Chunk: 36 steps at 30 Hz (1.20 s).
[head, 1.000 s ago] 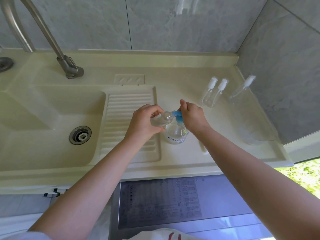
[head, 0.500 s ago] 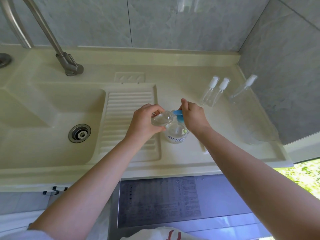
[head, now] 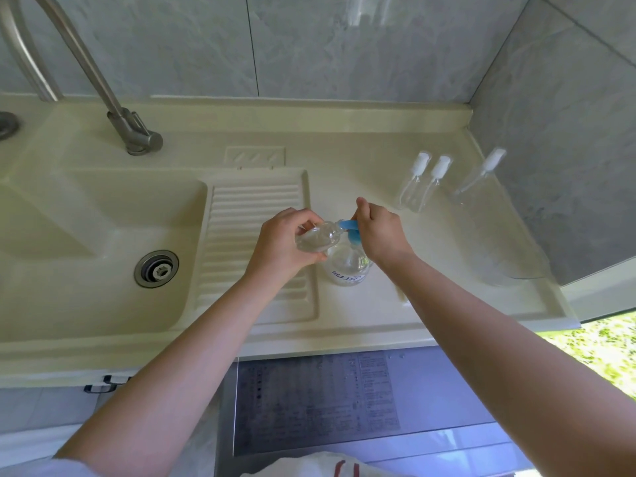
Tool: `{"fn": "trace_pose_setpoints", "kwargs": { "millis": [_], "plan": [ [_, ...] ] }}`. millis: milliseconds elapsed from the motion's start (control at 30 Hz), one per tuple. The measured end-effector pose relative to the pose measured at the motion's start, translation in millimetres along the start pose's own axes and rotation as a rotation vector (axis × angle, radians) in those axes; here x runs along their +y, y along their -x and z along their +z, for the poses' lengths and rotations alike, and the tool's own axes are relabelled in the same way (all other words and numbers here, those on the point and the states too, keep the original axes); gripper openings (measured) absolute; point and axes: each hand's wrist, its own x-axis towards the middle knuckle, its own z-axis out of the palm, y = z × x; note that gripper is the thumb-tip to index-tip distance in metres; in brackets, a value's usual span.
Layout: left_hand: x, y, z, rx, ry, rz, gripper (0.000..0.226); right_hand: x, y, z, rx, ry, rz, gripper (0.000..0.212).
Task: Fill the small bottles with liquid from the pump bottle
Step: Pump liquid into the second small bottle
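Clear small bottle (head: 315, 238) gripped in left hand (head: 280, 244); right hand (head: 380, 232) presses blue pump (head: 351, 230).

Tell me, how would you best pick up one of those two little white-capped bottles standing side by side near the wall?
Take the right-hand small bottle round its clear body, below the white cap, coming from its right, probably. Its twin stands close on its left, so fingers fit poorly between them, and the narrow cap gives a poorer grip than the wider body.

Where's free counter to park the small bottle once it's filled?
Bare counter lies between the pump bottle and the two capped bottles, and along the front edge right of the ribbed drainboard. The far-right corner is crowded: a third capped bottle and a clear container.
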Motion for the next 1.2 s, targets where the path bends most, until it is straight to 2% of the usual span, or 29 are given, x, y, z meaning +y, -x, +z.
{"fn": "trace_pose_setpoints", "kwargs": {
  "millis": [233,400,600,767,1067,1200],
  "plan": [
    [2,1,-4,0.009,0.006,0.002,0.051,-2,-2,-8,-0.067,-0.064,0.076,0.050],
    [4,0,-2,-0.004,0.000,-0.006,0.049,2,-4,-4,-0.046,0.021,0.004,0.052],
    [2,0,1,-0.004,0.006,0.004,0.050,5,-2,-2,-0.016,-0.013,-0.004,0.055],
    [3,2,-1,0.008,0.032,-0.022,0.047,6,-6,-6,-0.051,-0.153,0.117,0.060],
    [2,11,5,-0.016,0.125,-0.108,0.044,10,-2,-9,-0.017,-0.303,0.174,0.057],
    [0,15,7,-0.022,0.159,-0.168,0.043,13,4,-10,0.026,-0.408,0.143,0.051]
  ]
}}
